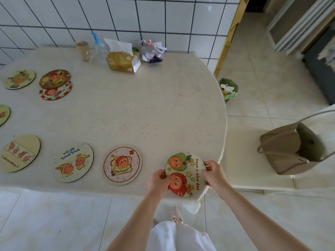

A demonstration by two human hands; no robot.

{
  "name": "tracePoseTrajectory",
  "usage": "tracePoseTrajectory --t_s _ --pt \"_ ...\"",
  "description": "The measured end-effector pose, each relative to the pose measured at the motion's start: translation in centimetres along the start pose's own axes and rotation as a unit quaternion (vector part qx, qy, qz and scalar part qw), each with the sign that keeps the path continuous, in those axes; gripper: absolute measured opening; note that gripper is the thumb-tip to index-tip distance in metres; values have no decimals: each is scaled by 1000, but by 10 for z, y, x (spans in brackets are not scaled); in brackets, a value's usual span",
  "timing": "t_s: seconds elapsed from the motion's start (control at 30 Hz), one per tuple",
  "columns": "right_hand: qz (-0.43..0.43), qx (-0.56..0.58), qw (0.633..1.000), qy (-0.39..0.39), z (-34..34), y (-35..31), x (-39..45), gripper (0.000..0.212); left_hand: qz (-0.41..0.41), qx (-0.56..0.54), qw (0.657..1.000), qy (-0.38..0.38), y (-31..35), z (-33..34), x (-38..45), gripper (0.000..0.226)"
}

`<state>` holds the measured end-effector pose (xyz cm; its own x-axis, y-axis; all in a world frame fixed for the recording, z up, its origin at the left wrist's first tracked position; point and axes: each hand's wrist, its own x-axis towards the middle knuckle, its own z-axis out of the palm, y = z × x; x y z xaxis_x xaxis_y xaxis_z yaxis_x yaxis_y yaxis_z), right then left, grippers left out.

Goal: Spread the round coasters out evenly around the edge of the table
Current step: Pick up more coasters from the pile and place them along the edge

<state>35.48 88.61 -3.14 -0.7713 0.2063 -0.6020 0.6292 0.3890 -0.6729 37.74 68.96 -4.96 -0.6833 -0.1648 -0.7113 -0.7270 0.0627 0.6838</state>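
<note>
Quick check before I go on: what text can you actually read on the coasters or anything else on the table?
"Have a nice day": coaster held by left hand and right hand.
"We are", then a blurred second line: crowned-pair coaster.
Small print, unreadable: tan coaster.
Tissue pack: label blurred.

Between your hands the "Have a nice day" coaster [184, 173] lay flat at the table [145, 115] edge; the other coasters [122, 165] curved away leftward, two overlapping.
</note>
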Motion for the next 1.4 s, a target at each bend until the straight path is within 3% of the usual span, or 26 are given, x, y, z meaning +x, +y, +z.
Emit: tracePoseTrajectory --t_s 0.23,0.37,0.57,0.67,1.07,1.4 --pt "7 -45 999 -29 1 0 16 25 23 150 987 45 -3 -11 2 3" --pt "-46 -160 986 11 0 -7 22 25 44 227 972 48 -3 -28 1 12" --pt "-127 -184 974 -23 18 -70 31 35 77 232 967 74 18 -71 14 11" --pt "-164 -200 964 -59 43 -118 36 33 92 228 962 123 42 -104 25 11" --pt "-248 -230 936 -94 229 -323 83 29 101 112 968 202 140 -319 135 15" --pt "-190 -194 955 -121 410 -468 156 30 63 102 962 246 205 -505 267 38"
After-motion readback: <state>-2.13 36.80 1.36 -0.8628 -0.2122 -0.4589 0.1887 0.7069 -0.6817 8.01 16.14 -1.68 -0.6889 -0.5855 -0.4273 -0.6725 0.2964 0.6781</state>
